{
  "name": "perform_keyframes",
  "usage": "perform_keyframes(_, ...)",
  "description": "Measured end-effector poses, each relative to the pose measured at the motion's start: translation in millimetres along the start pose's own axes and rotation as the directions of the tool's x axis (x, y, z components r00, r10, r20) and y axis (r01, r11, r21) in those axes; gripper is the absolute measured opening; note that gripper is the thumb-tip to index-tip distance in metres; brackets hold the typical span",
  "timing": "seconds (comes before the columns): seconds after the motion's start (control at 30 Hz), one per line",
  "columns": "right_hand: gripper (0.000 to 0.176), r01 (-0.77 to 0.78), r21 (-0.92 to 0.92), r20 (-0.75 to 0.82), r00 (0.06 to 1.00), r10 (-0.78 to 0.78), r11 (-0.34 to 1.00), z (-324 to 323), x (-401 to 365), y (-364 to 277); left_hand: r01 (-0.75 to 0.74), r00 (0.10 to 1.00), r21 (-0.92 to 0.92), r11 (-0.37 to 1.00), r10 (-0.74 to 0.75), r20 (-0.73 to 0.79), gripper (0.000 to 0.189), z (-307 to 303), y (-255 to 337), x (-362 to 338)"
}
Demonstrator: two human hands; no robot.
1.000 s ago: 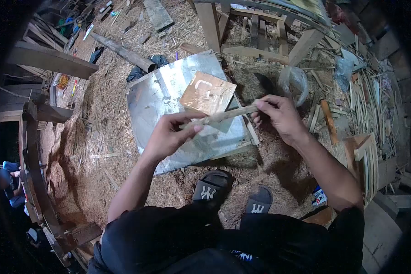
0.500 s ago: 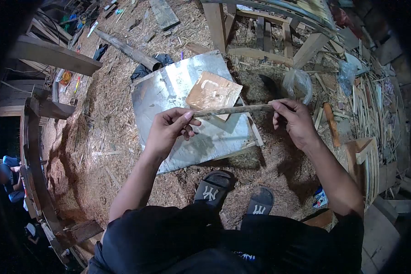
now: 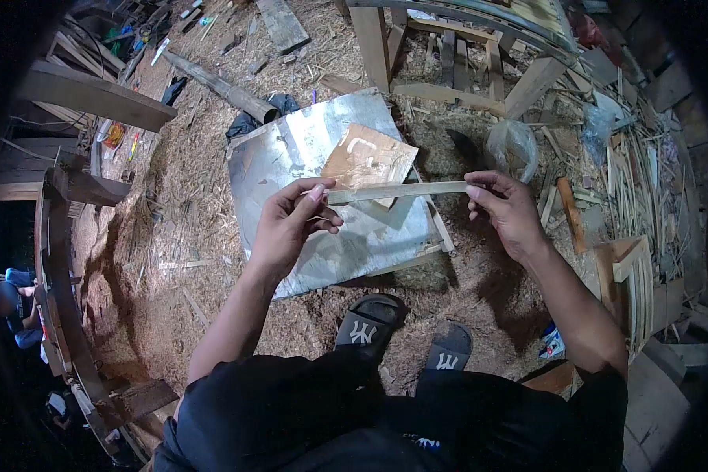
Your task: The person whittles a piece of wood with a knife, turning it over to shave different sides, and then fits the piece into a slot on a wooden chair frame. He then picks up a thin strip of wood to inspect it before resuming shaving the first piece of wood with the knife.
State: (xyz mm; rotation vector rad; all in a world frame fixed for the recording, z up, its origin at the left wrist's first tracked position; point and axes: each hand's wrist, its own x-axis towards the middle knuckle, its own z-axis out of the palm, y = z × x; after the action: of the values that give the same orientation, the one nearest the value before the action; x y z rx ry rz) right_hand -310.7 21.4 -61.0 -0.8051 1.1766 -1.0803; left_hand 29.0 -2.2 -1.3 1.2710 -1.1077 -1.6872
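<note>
A thin wooden strip (image 3: 397, 190) is stretched level between my two hands, its pale flat face showing. My left hand (image 3: 295, 216) pinches its left end between thumb and fingers, and my right hand (image 3: 503, 206) pinches the right end. Beneath the strip lies a large board with a shiny grey surface (image 3: 275, 189), resting on the shavings. A smaller square wooden piece (image 3: 370, 157) with pale smears sits on that board, partly behind the strip.
A round pole (image 3: 220, 86) lies beyond the board. At the right are a wooden handle (image 3: 572, 214), a clear plastic bag (image 3: 513, 149) and a wooden frame (image 3: 633, 275). Sandals (image 3: 362, 332) show below. A seated person (image 3: 20, 308) is at the far left.
The strip has turned about its length, so a lighter, wider face now shows. Both hands have shifted slightly and still hold its ends.
</note>
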Motion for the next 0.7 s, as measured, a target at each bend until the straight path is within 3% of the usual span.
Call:
perform_keyframes(0.17, 0.021, 0.012, -0.007, -0.010, 1.000, -0.012, 1.000, 0, -1, 0, 0.018, 1.000, -0.053, 0.998, -0.019, -0.004, 0.027, 2, 1, -1)
perform_keyframes(0.27, 0.021, 0.009, -0.037, -0.009, 1.000, -0.010, 0.999, 3, -2, -3, -0.016, 1.000, 0.038, 0.999, 0.017, -0.010, 0.026, 0, -5, 1)
perform_keyframes(0.43, 0.017, 0.013, 0.015, 0.009, 1.000, -0.014, 1.000, 4, -2, -5, -0.037, 0.993, 0.015, 0.999, 0.038, -0.114, 0.024, -1, -7, 4)
perform_keyframes(0.7, 0.018, -0.022, 0.110, 0.029, 0.999, 0.019, 0.994, 3, -5, -7, -0.028, 0.992, -0.009, 1.000, 0.027, -0.125, 0.026, -5, -7, 5)
